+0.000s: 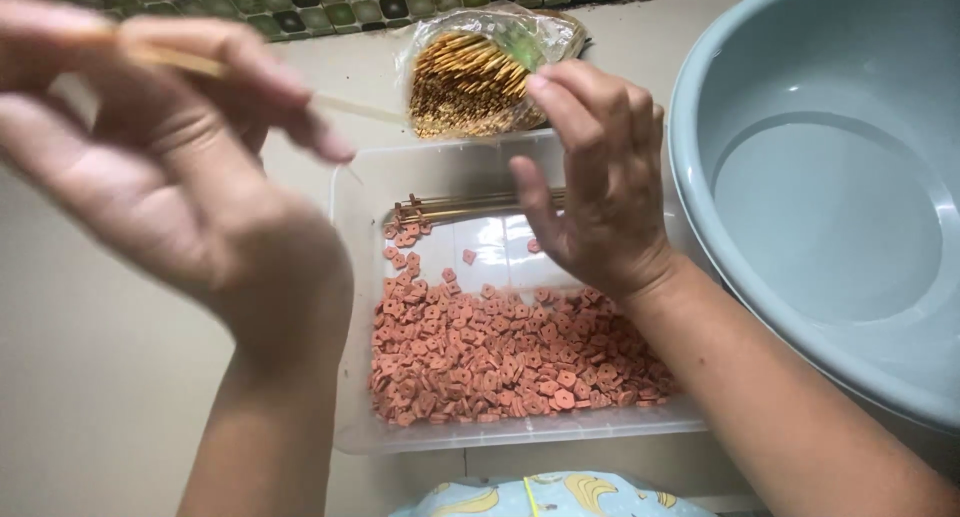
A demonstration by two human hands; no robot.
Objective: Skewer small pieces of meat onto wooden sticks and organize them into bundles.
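Blurred and close to the lens, the left hand [150, 147] pinches a thin wooden skewer [250, 82] lying nearly level, tip aimed right toward the bag of skewers [470, 82]. Right hand [600, 187] hovers with fingers loosely spread, empty, over the clear tray [350, 277] of pink sausage slices [500, 352]. Grey basin [830, 197] sits right.

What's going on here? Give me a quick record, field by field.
Left hand: raised, pinching a thin wooden skewer
Right hand: over the tray, fingers spread, nothing visibly held
Clear plastic tray: holds small pinkish sliced pieces and a few skewers at its far end
Bag of skewers: behind the tray
Grey-blue basin: right of the tray, empty
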